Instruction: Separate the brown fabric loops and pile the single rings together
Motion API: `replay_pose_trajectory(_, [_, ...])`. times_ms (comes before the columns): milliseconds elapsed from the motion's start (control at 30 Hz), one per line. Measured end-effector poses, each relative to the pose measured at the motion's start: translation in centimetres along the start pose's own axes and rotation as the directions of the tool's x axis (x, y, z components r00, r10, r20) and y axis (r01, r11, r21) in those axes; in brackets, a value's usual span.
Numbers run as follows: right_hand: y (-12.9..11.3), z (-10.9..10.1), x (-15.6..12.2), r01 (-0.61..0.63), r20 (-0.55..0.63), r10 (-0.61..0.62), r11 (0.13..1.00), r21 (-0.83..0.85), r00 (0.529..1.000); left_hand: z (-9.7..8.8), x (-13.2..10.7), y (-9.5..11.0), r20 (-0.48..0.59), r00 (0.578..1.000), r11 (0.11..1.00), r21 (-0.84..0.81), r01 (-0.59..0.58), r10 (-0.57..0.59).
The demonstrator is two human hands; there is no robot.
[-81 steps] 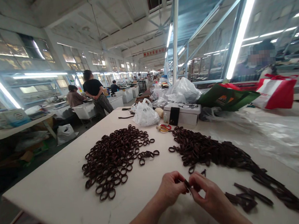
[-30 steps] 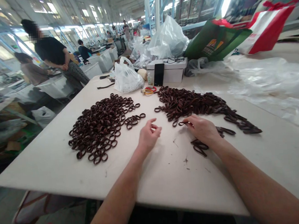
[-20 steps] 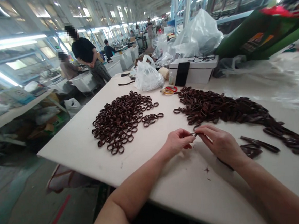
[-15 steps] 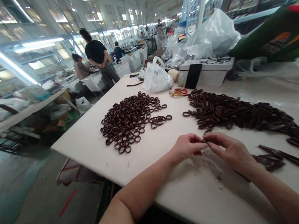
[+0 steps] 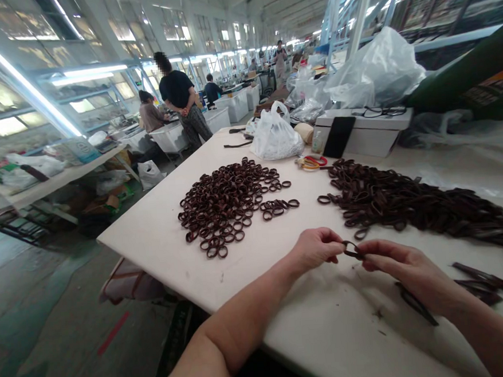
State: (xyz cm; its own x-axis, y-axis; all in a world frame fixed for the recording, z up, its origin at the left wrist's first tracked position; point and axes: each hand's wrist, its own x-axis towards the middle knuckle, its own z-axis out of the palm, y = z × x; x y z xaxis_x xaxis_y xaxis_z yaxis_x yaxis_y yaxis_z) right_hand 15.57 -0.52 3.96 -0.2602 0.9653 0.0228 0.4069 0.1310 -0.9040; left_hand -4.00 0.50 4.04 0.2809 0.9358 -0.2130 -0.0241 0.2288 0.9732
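Between my hands, just above the white table (image 5: 258, 285), is a small dark brown loop (image 5: 351, 254) of strap. My left hand (image 5: 318, 248) pinches its left side between thumb and fingers. On its right side, my right hand (image 5: 406, 267) grips the same loop, fingers closed. A pile of round brown rings (image 5: 222, 199) lies to the left, with a small group of rings (image 5: 279, 208) beside it. Beyond my right hand spreads a long heap of flatter brown loops (image 5: 411, 203). A dark strap piece (image 5: 416, 304) lies under my right wrist, partly hidden.
Scissors with red and yellow handles (image 5: 312, 162) lie behind the piles. A white plastic bag (image 5: 276, 134), a dark phone (image 5: 339, 137) and a white box (image 5: 368, 131) with glasses on it stand at the back. A person in black (image 5: 180, 96) stands beyond the table's left edge (image 5: 154, 270).
My hands have drawn slightly apart, and the loop between them now shows as an open ring. The whole view has shifted a little, moving the scene rightward.
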Motion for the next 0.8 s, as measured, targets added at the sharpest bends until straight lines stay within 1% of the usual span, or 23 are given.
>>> replay_pose_trajectory(67, [-0.1, 0.2, -0.1, -0.051, 0.071, 0.041, 0.990, 0.135, 0.997, -0.1, -0.1, 0.3, 0.000, 1.000, 1.000, -0.006, -0.002, 0.002])
replay_pose_trajectory(100, [-0.2, 0.3, -0.2, -0.071, 0.108, 0.053, 0.983, 0.171, 0.993, -0.1, -0.2, 0.2, -0.002, 1.000, 1.000, -0.009, -0.005, 0.005])
replay_pose_trajectory(133, [-0.3, 0.5, -0.2, -0.059, 0.108, 0.041, 0.984, 0.168, 0.993, 0.0, -0.2, 0.1, -0.004, 1.000, 1.000, -0.009, -0.010, 0.010])
replay_pose_trajectory(167, [-0.4, 0.7, -0.2, -0.018, 0.093, 0.005, 0.991, 0.136, 0.996, 0.1, -0.1, -0.1, -0.006, 1.000, 1.000, -0.006, -0.021, 0.021])
replay_pose_trajectory(233, [-0.6, 1.1, -0.2, 0.121, 0.047, -0.122, 0.992, 0.023, 0.991, 0.3, 0.0, -0.8, -0.009, 0.999, 0.999, 0.007, -0.049, 0.049])
replay_pose_trajectory(300, [-0.7, 1.3, -0.2, 0.258, 0.014, -0.258, 0.961, -0.104, 0.966, 0.5, 0.3, -1.4, -0.003, 0.997, 0.997, 0.024, -0.075, 0.075])
replay_pose_trajectory(333, [-0.7, 1.3, -0.3, 0.299, 0.006, -0.302, 0.941, -0.159, 0.953, 0.6, 0.3, -1.7, 0.005, 0.996, 0.996, 0.029, -0.084, 0.084])
replay_pose_trajectory(400, [-0.7, 1.4, -0.4, 0.320, -0.014, -0.335, 0.912, -0.255, 0.942, 0.8, 0.4, -2.2, 0.032, 0.994, 0.994, 0.026, -0.104, 0.103])
replay_pose_trajectory(500, [-0.6, 1.4, -0.6, 0.251, -0.099, -0.310, 0.889, -0.384, 0.946, 1.2, 0.3, -2.6, 0.082, 0.985, 0.988, 0.030, -0.153, 0.150])
replay_pose_trajectory(533, [-0.5, 1.5, -0.5, 0.212, -0.133, -0.289, 0.886, -0.412, 0.948, 1.3, 0.1, -2.7, 0.084, 0.982, 0.983, 0.058, -0.176, 0.171])
replay_pose_trajectory(600, [-0.4, 1.6, -0.4, 0.135, -0.177, -0.233, 0.888, -0.439, 0.956, 1.6, -0.2, -2.5, 0.056, 0.976, 0.958, 0.185, -0.218, 0.212])
replay_pose_trajectory(667, [-0.3, 1.9, -0.2, 0.066, -0.184, -0.170, 0.882, -0.467, 0.968, 1.7, -0.5, -2.0, 0.011, 0.967, 0.899, 0.365, -0.242, 0.256])
replay_pose_trajectory(733, [-0.3, 2.2, -0.1, 0.016, -0.177, -0.128, 0.850, -0.527, 0.976, 1.8, -0.7, -1.6, -0.018, 0.953, 0.813, 0.527, -0.248, 0.302])
replay_pose_trajectory(800, [-0.5, 2.4, -0.2, -0.009, -0.182, -0.122, 0.806, -0.592, 0.976, 1.9, -0.8, -1.2, -0.036, 0.938, 0.738, 0.628, -0.247, 0.344])
